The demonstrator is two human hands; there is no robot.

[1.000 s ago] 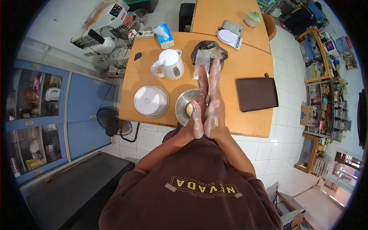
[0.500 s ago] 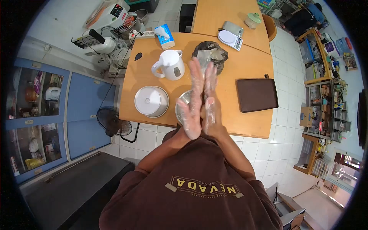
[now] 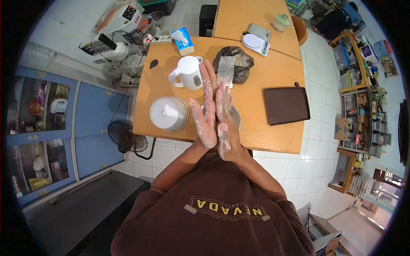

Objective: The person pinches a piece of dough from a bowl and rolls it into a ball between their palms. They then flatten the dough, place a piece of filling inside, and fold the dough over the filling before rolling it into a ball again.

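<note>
My left hand (image 3: 206, 117) and my right hand (image 3: 225, 112) are raised in front of my chest, palms facing and close together, with straight fingers pointing away from me. White, sticky-looking residue coats both. Whether anything lies between the palms is hidden. Behind and below them a metal bowl (image 3: 237, 118) shows only in part. Just beyond the fingertips stands a white electric kettle (image 3: 188, 72). A black plastic bag (image 3: 244, 64) with a clear plastic bag (image 3: 225, 70) at its opening sits to the right of the kettle.
On the wooden table (image 3: 252, 136) are a white lidded container (image 3: 166, 113) at left and a dark baking tray (image 3: 286, 106) at right. Farther back are a tissue box (image 3: 183, 42) and a white kitchen scale (image 3: 256, 44). A floor fan (image 3: 124, 134) stands left of the table.
Both hands have shifted left together, and the right hand has slid back toward me against the left. More of the clear bag and the bowl's right side now shows.
</note>
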